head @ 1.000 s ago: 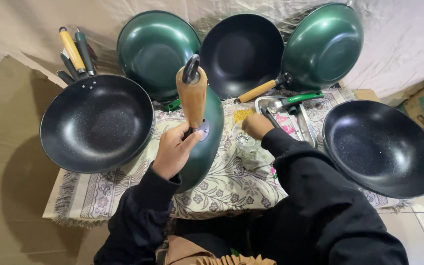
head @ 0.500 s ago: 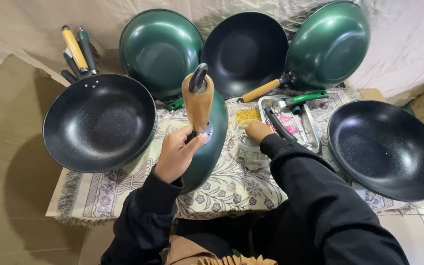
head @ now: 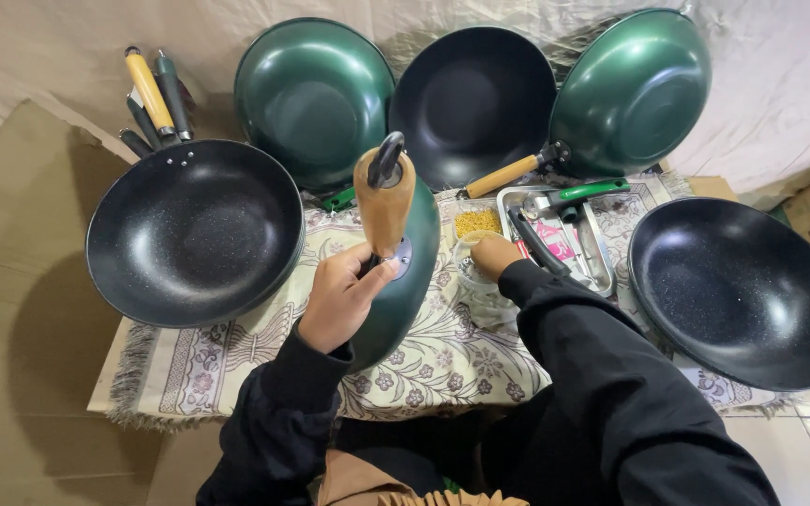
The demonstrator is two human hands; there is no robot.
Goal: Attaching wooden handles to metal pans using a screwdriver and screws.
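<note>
Six woks (head: 194,230) ringed the patterned cloth (head: 442,356).
Left hand (head: 339,300) fingers gripped the centre green wok (head: 396,272); right hand (head: 494,255) fingers were hidden, cloth's front edge bare.

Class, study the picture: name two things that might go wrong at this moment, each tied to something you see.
The left hand alone holds the green wok on edge by its wooden handle; it might tip. The right hand reaches into a small container beside the metal tray of tools; the sleeve could catch them.
</note>
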